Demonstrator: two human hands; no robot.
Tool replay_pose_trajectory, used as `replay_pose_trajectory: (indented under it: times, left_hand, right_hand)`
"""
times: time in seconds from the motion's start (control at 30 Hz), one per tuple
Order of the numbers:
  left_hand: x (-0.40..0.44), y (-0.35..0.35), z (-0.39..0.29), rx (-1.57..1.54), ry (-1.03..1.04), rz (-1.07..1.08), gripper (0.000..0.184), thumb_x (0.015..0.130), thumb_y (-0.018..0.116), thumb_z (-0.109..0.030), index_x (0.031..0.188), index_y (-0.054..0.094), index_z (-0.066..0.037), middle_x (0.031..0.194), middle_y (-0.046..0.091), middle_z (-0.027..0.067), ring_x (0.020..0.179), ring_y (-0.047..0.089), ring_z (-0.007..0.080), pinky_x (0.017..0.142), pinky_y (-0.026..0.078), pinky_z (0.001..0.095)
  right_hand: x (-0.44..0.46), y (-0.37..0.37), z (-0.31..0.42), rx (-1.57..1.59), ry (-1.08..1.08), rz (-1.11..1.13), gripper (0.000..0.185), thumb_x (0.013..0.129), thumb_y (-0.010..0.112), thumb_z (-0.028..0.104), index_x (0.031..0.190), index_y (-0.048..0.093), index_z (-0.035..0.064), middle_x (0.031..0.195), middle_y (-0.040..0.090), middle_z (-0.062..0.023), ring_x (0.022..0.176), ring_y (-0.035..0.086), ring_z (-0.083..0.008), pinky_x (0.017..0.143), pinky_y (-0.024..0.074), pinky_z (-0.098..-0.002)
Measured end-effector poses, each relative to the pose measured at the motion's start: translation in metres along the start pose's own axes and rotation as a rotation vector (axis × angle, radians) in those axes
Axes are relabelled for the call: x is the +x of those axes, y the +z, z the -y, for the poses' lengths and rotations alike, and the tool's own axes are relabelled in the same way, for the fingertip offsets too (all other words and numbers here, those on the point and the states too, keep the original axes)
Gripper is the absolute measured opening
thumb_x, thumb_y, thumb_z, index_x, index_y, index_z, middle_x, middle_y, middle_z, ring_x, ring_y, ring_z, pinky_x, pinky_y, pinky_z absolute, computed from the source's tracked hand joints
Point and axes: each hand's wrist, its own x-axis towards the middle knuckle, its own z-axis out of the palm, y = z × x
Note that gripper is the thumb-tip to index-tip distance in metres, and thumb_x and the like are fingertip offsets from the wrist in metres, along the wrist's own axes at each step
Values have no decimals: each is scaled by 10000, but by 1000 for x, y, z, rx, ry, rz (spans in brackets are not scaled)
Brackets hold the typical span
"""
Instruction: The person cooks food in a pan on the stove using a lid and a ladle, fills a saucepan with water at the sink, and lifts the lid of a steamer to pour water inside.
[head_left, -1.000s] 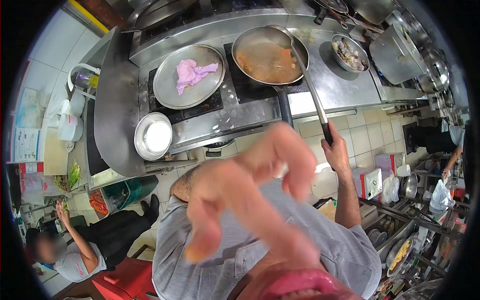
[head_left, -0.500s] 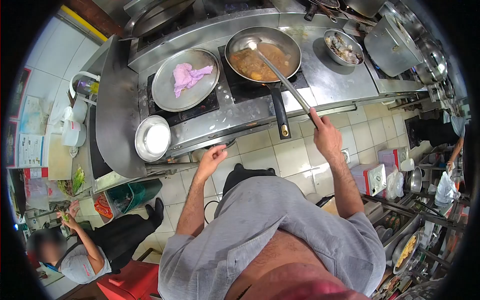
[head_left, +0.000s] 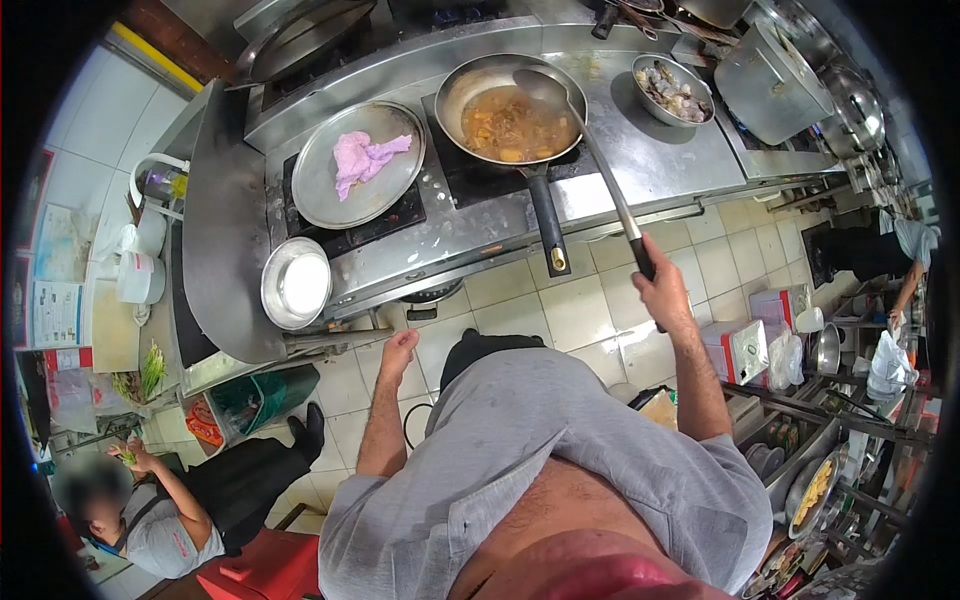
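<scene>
My right hand grips the black handle of a long steel ladle. The ladle's bowl is over the right part of a frying pan that holds brown sauce with chunks. The pan's black handle points toward me, untouched. My left hand is in the air in front of the stove with its fingers curled together, nothing visible in them. Left of the pan, a pink cloth lies on a round metal lid. A metal bowl with white contents sits at the stove's left front corner.
A bowl of seafood-like pieces stands right of the pan, with a large pot beyond it. A co-worker is at the lower left, holding something green. Another person is at the far right, near shelves.
My left hand came down from close to the camera to beside my body, its fingers now curled. The ladle moved within the pan, and its bowl is now farther right than half a second ago.
</scene>
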Motion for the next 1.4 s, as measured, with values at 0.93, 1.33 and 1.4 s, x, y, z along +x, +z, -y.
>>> replay_pose_trajectory:
  times: [0.93, 1.33, 1.4]
  left_hand:
    - [-27, -23, 116, 261, -154, -290, 430, 760, 646, -271, 1081, 571, 5, 975, 626, 125, 907, 584, 207, 817, 443, 303]
    - [-126, -50, 245, 122, -297, -542, 429, 710, 651, -263, 1018, 596, 30, 969, 630, 155, 919, 589, 231, 829, 447, 305]
    - [-129, -58, 257, 78, -278, -537, 448, 702, 642, -275, 1021, 594, 36, 994, 625, 167, 938, 588, 251, 845, 443, 314]
  right_hand:
    - [69, -9, -79, -407, -304, -342, 621, 765, 549, 36, 1334, 334, 160, 894, 542, -165, 772, 563, -336, 660, 462, -430]
    - [143, 34, -116, -503, -106, -194, 549, 819, 542, 157, 1321, 331, 218, 1066, 508, -169, 900, 555, -352, 747, 452, -453]
    - [148, 27, -107, -591, -112, -134, 543, 817, 551, 193, 1321, 348, 205, 1088, 508, -177, 914, 547, -350, 754, 446, -457]
